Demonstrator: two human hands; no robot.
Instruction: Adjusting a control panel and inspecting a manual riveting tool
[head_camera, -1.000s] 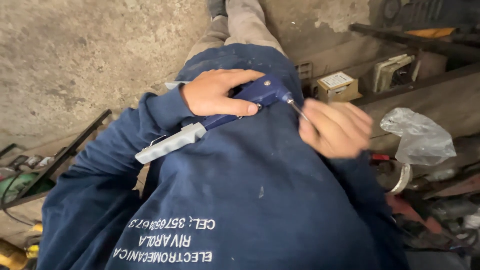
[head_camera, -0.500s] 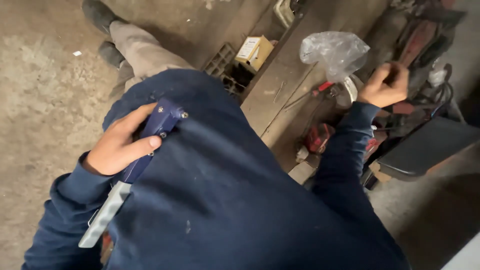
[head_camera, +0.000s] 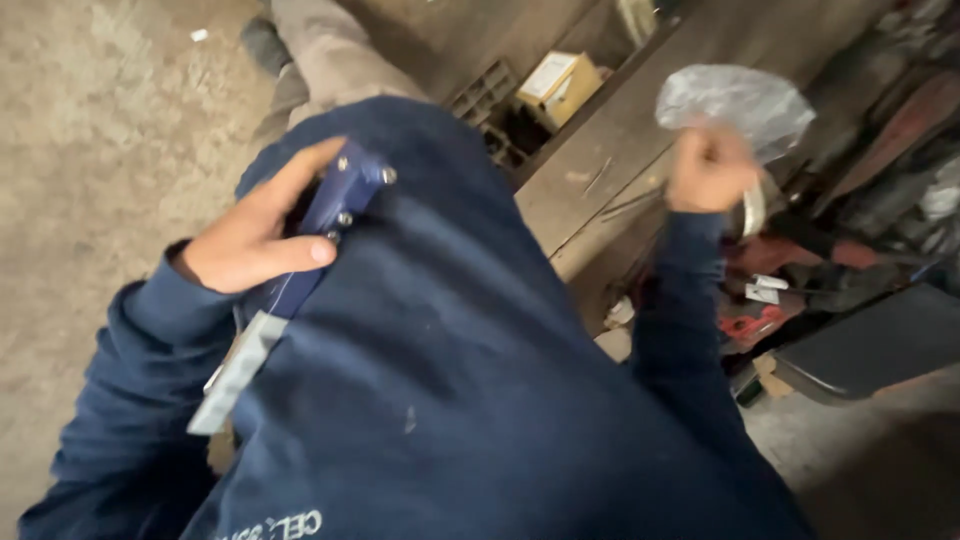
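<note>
Head view: the blue riveter (head_camera: 330, 225) lies pressed against the navy sweatshirt (head_camera: 480, 380), left hand (head_camera: 255, 240) wrapped round it. Right hand (head_camera: 708, 168) (blurred) is fisted at a clear bag (head_camera: 735, 100) above the bench (head_camera: 600, 170); whether it grips it, I cannot tell.

You have two hands in view: left hand (head_camera: 255, 240), right hand (head_camera: 708, 168). One blue hand tool (head_camera: 300, 265) with grey grip, in your left. One clear plastic bag (head_camera: 735, 100), at your right. One small cardboard box (head_camera: 565, 85) on floor. One grated block (head_camera: 490, 100) beside it. One long wooden surface (head_camera: 610, 150). One red item (head_camera: 748, 325) among clutter; rest too blurred to count. One shoe (head_camera: 265, 45) visible.
</note>
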